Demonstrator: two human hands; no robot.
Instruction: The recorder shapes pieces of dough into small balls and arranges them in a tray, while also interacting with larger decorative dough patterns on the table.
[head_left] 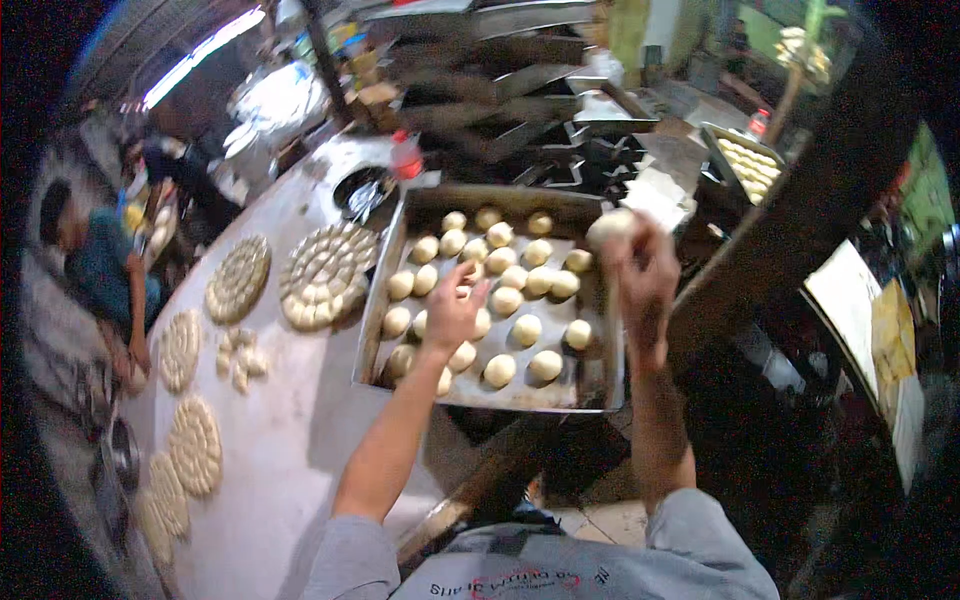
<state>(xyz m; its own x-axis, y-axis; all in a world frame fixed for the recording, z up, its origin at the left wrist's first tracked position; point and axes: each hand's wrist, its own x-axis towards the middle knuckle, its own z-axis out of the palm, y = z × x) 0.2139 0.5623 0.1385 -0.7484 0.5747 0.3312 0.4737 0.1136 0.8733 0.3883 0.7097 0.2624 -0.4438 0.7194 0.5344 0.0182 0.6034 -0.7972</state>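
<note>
A shallow metal tray holds many round, pale dough balls, spread unevenly over its bottom. My left hand reaches over the middle-left of the tray, its fingers curled round a dough ball among the others. Above the tray's right rim, my right hand is raised, blurred by motion. At its fingertips is a pale dough ball.
Left of the tray, a pale table bears rounds of portioned dough and a small heap of dough pieces. A bottle and a dark bowl stand behind. A dark post slants at right. Another person sits far left.
</note>
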